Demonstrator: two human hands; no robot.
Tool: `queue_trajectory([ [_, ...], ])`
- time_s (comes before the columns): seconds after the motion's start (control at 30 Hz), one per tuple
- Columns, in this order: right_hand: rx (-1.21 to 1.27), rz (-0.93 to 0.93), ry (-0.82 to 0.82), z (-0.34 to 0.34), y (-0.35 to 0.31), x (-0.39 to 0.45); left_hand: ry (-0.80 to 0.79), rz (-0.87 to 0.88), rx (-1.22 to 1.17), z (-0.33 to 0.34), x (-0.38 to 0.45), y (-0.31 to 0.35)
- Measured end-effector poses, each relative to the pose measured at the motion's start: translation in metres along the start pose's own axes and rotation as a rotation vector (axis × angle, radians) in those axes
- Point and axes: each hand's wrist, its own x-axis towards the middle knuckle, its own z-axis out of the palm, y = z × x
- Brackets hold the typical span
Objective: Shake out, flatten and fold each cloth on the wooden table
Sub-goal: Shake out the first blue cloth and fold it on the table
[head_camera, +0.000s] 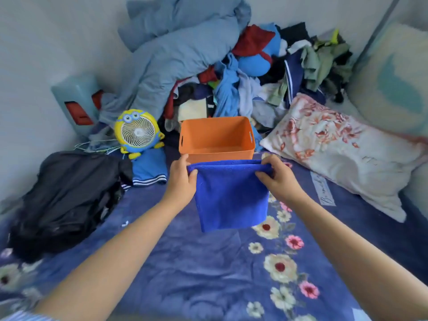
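A bright blue cloth (231,198) hangs doubled over in the air above a blue flowered bedsheet (208,269). My left hand (183,179) grips its top left corner and my right hand (275,177) grips its top right corner. The top edge is pulled taut between them and the lower edge hangs free just above the sheet. No wooden table is in view.
An orange plastic basket (217,137) stands just behind the cloth. A yellow cartoon fan (137,133) sits to its left, dark clothes (67,200) lie at the left, a flowered pillow (342,154) at the right, and a big pile of clothes and bedding (220,66) behind.
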Motion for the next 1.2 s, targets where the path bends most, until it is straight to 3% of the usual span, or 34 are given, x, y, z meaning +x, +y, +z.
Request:
queue_trajectory([
  [0.27,0.205,0.087,-0.003,0.034,0.005,0.088,0.120,-0.259,-0.126,0.012,0.088,-0.024],
  [0.83,0.388,0.146,0.028,0.087,0.066,0.329,0.358,-0.190,-0.098,0.057,0.335,-0.040],
  [1.07,0.269,0.238,0.012,0.153,0.136,0.401,0.246,-0.275,-0.124,0.114,0.418,-0.110],
  [1.2,0.171,0.341,-0.137,0.200,0.190,0.421,0.073,-0.405,-0.001,0.160,0.443,-0.173],
])
